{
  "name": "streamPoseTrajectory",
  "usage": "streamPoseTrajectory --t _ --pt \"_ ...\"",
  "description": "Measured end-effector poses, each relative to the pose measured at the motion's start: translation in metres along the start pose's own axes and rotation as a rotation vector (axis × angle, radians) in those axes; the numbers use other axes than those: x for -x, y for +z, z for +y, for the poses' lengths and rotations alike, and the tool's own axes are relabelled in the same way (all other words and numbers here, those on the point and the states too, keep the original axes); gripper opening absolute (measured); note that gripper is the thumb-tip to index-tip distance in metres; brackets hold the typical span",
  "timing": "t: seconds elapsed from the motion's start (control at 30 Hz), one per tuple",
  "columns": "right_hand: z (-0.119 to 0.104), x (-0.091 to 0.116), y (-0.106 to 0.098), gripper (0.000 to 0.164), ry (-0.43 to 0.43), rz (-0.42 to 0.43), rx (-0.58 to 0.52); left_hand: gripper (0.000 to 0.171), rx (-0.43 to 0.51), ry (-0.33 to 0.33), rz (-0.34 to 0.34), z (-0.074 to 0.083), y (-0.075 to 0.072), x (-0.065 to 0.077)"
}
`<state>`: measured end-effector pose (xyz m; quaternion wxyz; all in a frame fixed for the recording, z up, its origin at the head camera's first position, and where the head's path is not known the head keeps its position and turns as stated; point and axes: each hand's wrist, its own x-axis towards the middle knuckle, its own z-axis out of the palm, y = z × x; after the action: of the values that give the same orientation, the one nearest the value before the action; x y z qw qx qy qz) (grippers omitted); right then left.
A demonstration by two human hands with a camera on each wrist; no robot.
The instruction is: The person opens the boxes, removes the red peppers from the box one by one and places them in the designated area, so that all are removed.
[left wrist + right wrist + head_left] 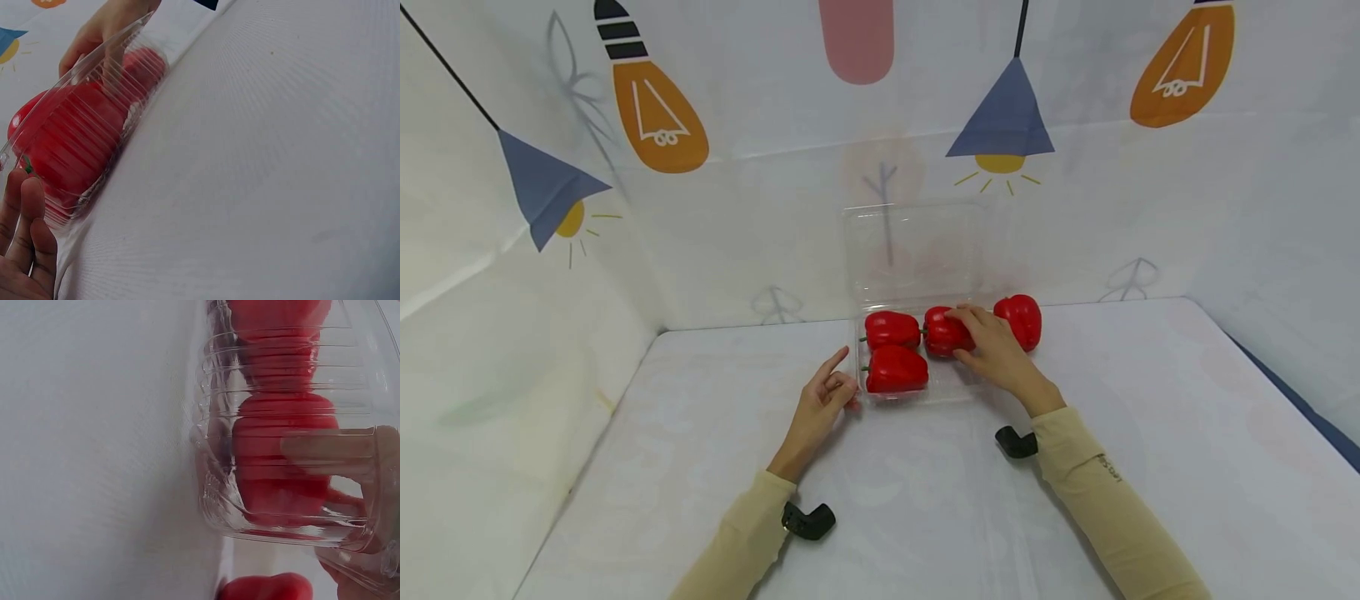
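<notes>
A clear plastic clamshell box (pixel 955 387) lies on the table, its lid (pixel 917 250) raised at the back. Two red bell peppers, one at the back left (pixel 891 328) and one at the front left (pixel 897 371), lie inside it. My right hand (pixel 998 354) reaches into the box and grips a third red bell pepper (pixel 942 335), thumb in front and fingers over it. Through the ribbed wall in the right wrist view, that pepper (pixel 281 487) shows. My left hand (pixel 820 408) is beside the box's left wall, index finger extended; whether it touches cannot be told.
Another red bell pepper (pixel 1021 322) lies outside the box, just to its right. Behind stands a white cloth backdrop (pixel 760 217) printed with lamps and bulbs. White cloth covers the table (pixel 910 517). Black wrist devices (pixel 808 522) sit at both sleeves.
</notes>
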<state>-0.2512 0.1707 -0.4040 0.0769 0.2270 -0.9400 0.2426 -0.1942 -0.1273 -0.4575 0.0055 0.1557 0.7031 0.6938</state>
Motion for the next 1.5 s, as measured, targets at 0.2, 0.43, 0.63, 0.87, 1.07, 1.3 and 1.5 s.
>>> streamPoseTrajectory --t 0.2,0.43,0.63,0.87,1.07,1.3,1.5 --pt "-0.0001 0.0008 0.0013 0.060 -0.008 0.035 0.006 0.059 -0.006 -0.001 -0.001 0.0008 0.0002 0.0002" --pt "0.0027 0.0044 0.0023 0.060 -0.024 0.053 0.009 0.060 -0.013 0.013 -0.006 0.0001 0.0007 0.0000" --pt "0.0058 0.0059 0.0031 0.059 -0.053 0.077 -0.009 0.060 -0.030 0.014 -0.013 -0.0010 0.0009 -0.0007" --pt "0.0064 0.0071 0.0033 0.051 -0.072 0.108 -0.033 0.059 -0.039 0.026 -0.010 0.0010 0.0001 -0.0002" --pt "0.0060 0.0072 0.0038 0.048 -0.103 0.150 -0.054 0.058 -0.054 0.012 -0.003 0.0007 -0.0009 -0.0002" --pt "0.0061 0.0065 0.0046 0.046 -0.095 0.202 -0.063 0.058 -0.056 0.013 -0.001 -0.0003 -0.0016 -0.0001" --pt "0.0045 0.0073 0.0010 0.045 -0.092 0.253 -0.060 0.058 -0.046 0.009 0.000 -0.0002 -0.0012 -0.0002"
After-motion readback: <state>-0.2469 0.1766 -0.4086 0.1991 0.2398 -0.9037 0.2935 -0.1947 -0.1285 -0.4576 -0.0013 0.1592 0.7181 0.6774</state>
